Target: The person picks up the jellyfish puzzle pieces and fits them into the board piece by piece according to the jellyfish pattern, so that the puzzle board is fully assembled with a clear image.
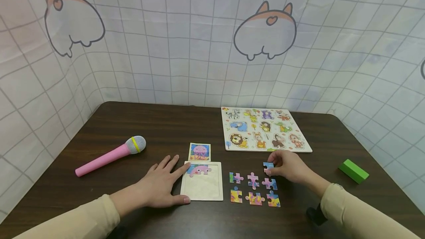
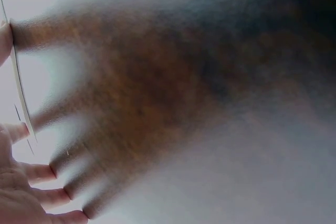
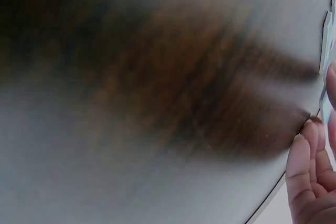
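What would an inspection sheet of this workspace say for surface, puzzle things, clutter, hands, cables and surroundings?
Surface: dark wood-grain table.
Puzzle things: pale frame, filled only at top left and top middle; picture card just beyond it; six loose pieces to its right.
Clutter: pink toy microphone, animal board, green block.
Hands: left hand touches the frame's left side; right hand pinches a seventh piece.
Cables: nothing seen.
Surroundings: pale grid-patterned fabric with cartoon animals.

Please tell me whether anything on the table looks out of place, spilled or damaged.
Nothing looks spilled or damaged. Only the pink toy microphone at left and green block at right seem slightly odd, apparently unrelated to the jigsaw pieces.
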